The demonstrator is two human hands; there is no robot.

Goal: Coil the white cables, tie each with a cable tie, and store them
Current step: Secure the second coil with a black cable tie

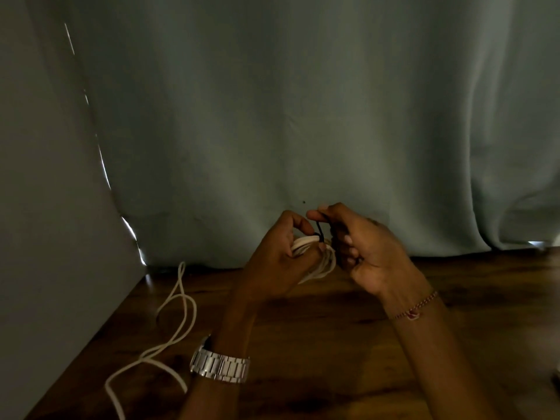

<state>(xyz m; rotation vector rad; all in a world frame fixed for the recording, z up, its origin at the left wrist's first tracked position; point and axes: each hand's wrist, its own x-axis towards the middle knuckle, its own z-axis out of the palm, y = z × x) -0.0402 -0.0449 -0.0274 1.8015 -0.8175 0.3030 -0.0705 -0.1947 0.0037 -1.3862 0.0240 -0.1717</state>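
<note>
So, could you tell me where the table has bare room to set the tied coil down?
Bare wood lies on the table between the forearms, and right of the right hand toward the curtain. The left side is crowded: a loose white cable sprawls beside the wall.

Both my forearms reach forward, my hands raised close together in front of me. My left hand [280,253] has its fingers curled around a bundle, thumb arched over the top. My right hand [363,250] sits just beside it, slightly higher, thumb and forefinger pinching together at its upper tip, remaining fingers curled into the palm.
</note>
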